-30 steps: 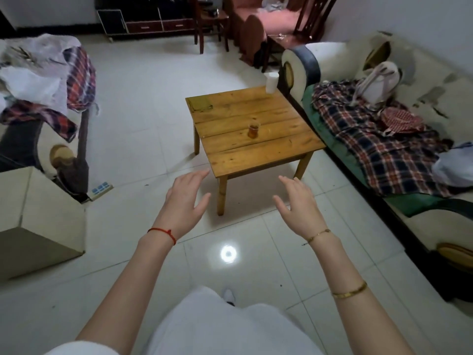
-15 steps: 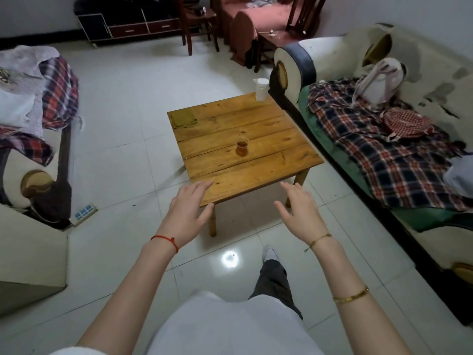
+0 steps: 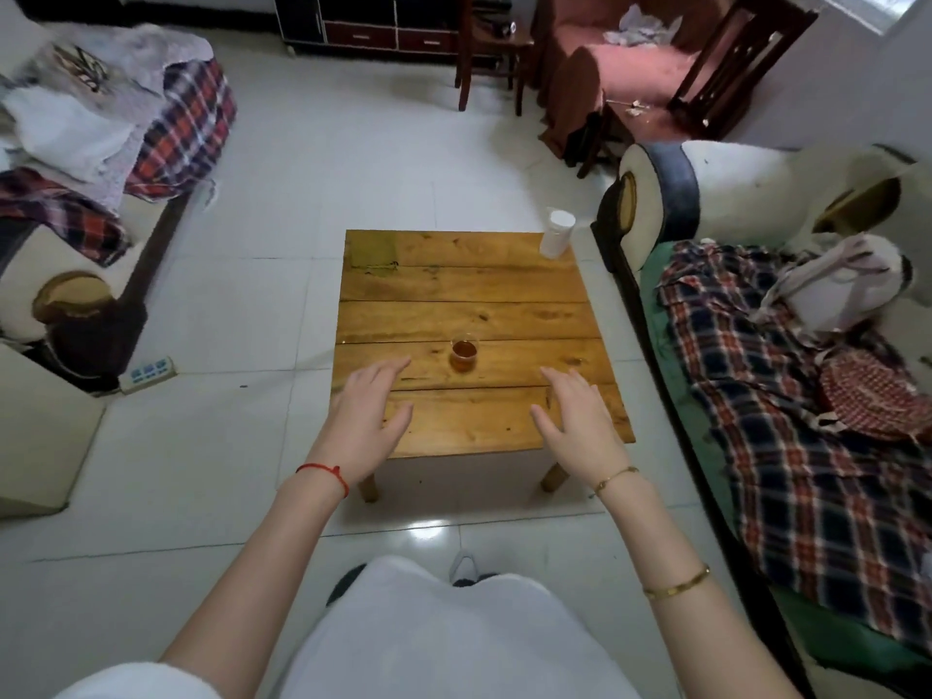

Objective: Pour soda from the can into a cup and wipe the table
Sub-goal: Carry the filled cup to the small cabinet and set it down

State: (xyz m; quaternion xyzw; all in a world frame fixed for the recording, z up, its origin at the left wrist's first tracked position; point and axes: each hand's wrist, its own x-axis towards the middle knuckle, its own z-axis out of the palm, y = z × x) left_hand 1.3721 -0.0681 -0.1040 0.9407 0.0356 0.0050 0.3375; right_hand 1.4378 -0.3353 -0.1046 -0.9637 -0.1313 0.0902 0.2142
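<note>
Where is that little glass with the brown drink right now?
In the head view, the glass stands near the middle of the wooden table, just beyond and between the left hand and right hand, neither touching it.

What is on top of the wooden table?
On the wooden table: a small glass of brown liquid near the middle, a white cylinder at the far right corner, a greenish patch at the far left. Both hands hide part of the near edge.

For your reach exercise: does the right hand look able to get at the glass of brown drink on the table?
Probably yes. The right hand is open and empty, the glass stands just ahead and left of its fingers, with only bare table between.
</note>
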